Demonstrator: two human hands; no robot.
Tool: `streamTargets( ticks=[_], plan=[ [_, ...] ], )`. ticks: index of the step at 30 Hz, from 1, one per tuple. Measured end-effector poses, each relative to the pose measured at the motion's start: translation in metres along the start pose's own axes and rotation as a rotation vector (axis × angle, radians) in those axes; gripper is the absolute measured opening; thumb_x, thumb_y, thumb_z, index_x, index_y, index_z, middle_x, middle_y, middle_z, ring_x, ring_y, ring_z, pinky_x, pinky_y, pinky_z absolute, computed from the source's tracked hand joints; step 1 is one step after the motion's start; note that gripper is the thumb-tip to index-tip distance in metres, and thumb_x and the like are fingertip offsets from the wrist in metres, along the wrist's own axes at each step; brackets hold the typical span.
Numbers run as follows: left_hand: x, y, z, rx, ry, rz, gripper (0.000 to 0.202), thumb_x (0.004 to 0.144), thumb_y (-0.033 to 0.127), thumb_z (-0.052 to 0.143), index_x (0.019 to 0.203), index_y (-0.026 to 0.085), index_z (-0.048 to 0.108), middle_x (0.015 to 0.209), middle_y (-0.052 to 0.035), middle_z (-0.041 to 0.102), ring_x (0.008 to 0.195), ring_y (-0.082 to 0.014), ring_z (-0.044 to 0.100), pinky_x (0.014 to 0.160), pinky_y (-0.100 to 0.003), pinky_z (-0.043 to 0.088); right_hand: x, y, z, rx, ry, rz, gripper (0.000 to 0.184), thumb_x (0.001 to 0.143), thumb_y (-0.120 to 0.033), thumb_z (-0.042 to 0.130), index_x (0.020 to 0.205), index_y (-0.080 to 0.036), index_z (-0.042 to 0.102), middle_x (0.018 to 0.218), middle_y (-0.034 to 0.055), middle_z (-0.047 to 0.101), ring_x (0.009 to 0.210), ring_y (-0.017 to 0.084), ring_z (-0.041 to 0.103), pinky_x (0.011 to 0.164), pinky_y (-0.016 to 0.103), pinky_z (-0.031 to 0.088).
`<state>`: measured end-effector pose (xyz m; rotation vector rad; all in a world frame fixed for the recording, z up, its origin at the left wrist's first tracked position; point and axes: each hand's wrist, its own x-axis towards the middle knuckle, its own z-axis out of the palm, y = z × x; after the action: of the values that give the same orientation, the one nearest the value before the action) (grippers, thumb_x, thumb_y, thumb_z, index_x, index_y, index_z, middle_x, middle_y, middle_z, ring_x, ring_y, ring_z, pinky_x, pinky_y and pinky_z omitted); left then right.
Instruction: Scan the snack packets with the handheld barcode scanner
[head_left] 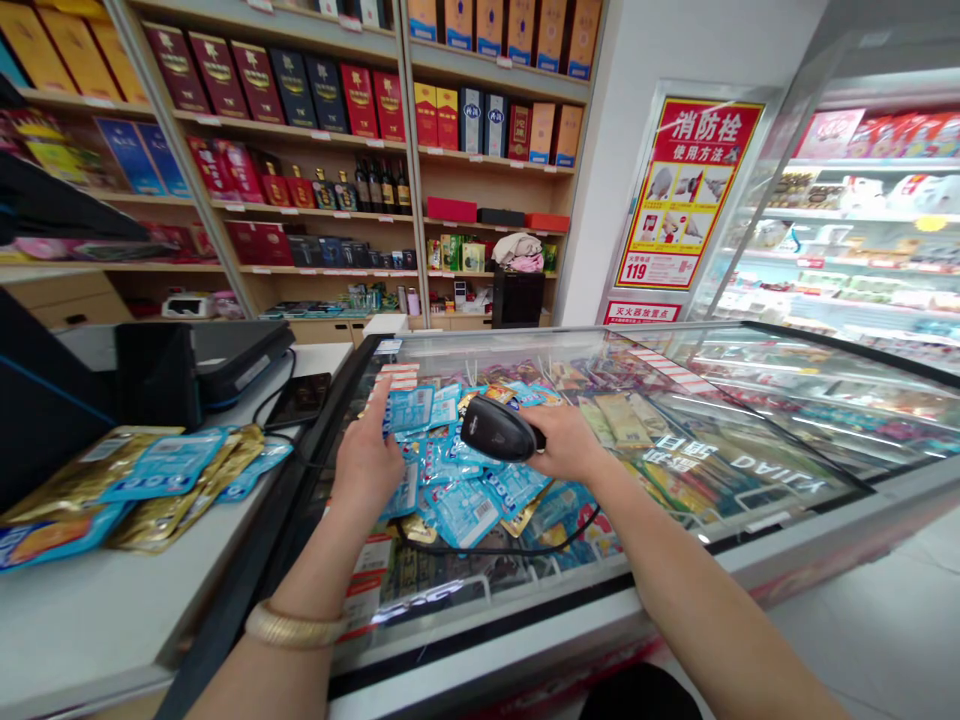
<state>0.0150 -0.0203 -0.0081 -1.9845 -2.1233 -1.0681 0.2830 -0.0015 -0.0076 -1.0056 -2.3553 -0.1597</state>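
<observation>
My right hand [564, 442] is wrapped around the handle of a black barcode scanner [496, 428], whose head faces left over a pile of packets. With its index finger pointing away from me, my left hand [369, 462] grips the left edge of a blue snack packet [411, 408]; the other fingertips are partly hidden. Several more blue packets [466, 510] with white barcode labels, mixed with gold ones, lie on the glass top of a chest freezer [525, 568]. From the scanner, a black cable [517, 551] loops across the glass below the pile.
On the white counter [90, 625] at left lie gold and blue packets [161, 475], a dark phone [298, 398] and a black device [240, 360]. Shelves of boxes and bottles [300, 190] stand behind. A lit refrigerated display [862, 210] is at right.
</observation>
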Motion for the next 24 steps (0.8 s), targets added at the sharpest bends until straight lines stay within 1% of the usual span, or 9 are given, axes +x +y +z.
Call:
streamTargets(
  ticks=[4, 11, 14, 16, 18, 19, 21, 23, 24],
  plan=[
    [0.000, -0.001, 0.000, 0.004, 0.005, 0.007, 0.075, 0.078, 0.012, 0.045, 0.150, 0.021, 0.025, 0.117, -0.0129, 0.066, 0.102, -0.0292, 0.063, 0.089, -0.038, 0.048, 0.000, 0.000, 0.000, 0.002, 0.002, 0.002, 0.029, 0.070, -0.027, 0.062, 0.098, -0.020, 0.065, 0.088, 0.0052, 0.073, 0.081, 0.021, 0.066, 0.069, 0.027, 0.044],
    [-0.001, -0.001, 0.001, -0.008, 0.004, -0.012, 0.073, 0.079, 0.012, 0.045, 0.150, 0.020, 0.027, 0.112, -0.0139, 0.067, 0.099, -0.0291, 0.064, 0.087, -0.040, 0.049, 0.001, -0.001, 0.000, 0.019, 0.005, 0.009, 0.025, 0.070, -0.025, 0.061, 0.094, -0.020, 0.065, 0.085, 0.0049, 0.072, 0.076, 0.020, 0.066, 0.066, 0.027, 0.044],
    [0.001, -0.004, 0.005, -0.145, 0.038, -0.048, 0.076, 0.078, 0.016, 0.052, 0.150, 0.021, 0.026, 0.112, -0.0118, 0.067, 0.092, -0.0251, 0.066, 0.085, -0.037, 0.051, 0.000, 0.001, 0.002, 0.051, 0.035, 0.009, 0.028, 0.071, -0.026, 0.061, 0.098, -0.019, 0.065, 0.091, 0.0064, 0.072, 0.080, 0.022, 0.067, 0.069, 0.028, 0.045],
    [0.004, -0.007, 0.011, -0.290, 0.039, -0.108, 0.082, 0.077, 0.023, 0.059, 0.150, 0.016, 0.022, 0.110, -0.0118, 0.068, 0.083, -0.0215, 0.067, 0.080, -0.033, 0.052, -0.001, 0.004, 0.003, 0.074, 0.070, 0.020, 0.030, 0.071, -0.026, 0.061, 0.100, -0.019, 0.065, 0.094, 0.0075, 0.072, 0.083, 0.022, 0.067, 0.071, 0.029, 0.046],
    [0.008, -0.010, 0.017, -0.357, -0.006, -0.173, 0.087, 0.076, 0.030, 0.063, 0.150, 0.010, 0.021, 0.105, -0.0135, 0.069, 0.082, -0.0212, 0.068, 0.077, -0.032, 0.053, -0.002, 0.007, 0.005, 0.097, 0.103, 0.038, 0.030, 0.072, -0.027, 0.061, 0.100, -0.019, 0.065, 0.092, 0.0076, 0.072, 0.082, 0.022, 0.067, 0.072, 0.029, 0.047],
    [0.009, -0.012, 0.020, -0.340, -0.033, -0.187, 0.086, 0.076, 0.032, 0.064, 0.149, 0.008, 0.023, 0.107, -0.0154, 0.069, 0.087, -0.0229, 0.068, 0.080, -0.033, 0.053, -0.003, 0.009, 0.006, 0.110, 0.122, 0.045, 0.028, 0.072, -0.028, 0.061, 0.099, -0.019, 0.065, 0.091, 0.0074, 0.072, 0.082, 0.022, 0.066, 0.071, 0.029, 0.047],
    [0.009, -0.012, 0.024, -0.236, -0.070, -0.162, 0.082, 0.078, 0.036, 0.062, 0.146, 0.006, 0.028, 0.119, -0.0208, 0.064, 0.109, -0.0281, 0.062, 0.092, -0.038, 0.049, -0.004, 0.012, 0.008, 0.126, 0.162, 0.055, 0.024, 0.073, -0.028, 0.061, 0.094, -0.019, 0.065, 0.088, 0.0071, 0.072, 0.079, 0.022, 0.066, 0.070, 0.029, 0.047],
    [0.007, -0.011, 0.027, -0.118, -0.076, -0.117, 0.078, 0.079, 0.038, 0.060, 0.145, 0.006, 0.032, 0.137, -0.0246, 0.051, 0.131, -0.0330, 0.046, 0.105, -0.044, 0.039, -0.004, 0.014, 0.009, 0.130, 0.200, 0.055, 0.022, 0.073, -0.028, 0.060, 0.092, -0.019, 0.065, 0.085, 0.0071, 0.072, 0.075, 0.021, 0.065, 0.067, 0.028, 0.046],
    [0.005, -0.011, 0.028, -0.074, -0.067, -0.110, 0.076, 0.080, 0.038, 0.059, 0.144, 0.007, 0.033, 0.143, -0.0254, 0.044, 0.137, -0.0350, 0.037, 0.108, -0.048, 0.034, -0.004, 0.015, 0.009, 0.128, 0.215, 0.054, 0.022, 0.073, -0.028, 0.060, 0.093, -0.019, 0.065, 0.085, 0.0072, 0.072, 0.075, 0.021, 0.065, 0.066, 0.028, 0.046]
  ],
)
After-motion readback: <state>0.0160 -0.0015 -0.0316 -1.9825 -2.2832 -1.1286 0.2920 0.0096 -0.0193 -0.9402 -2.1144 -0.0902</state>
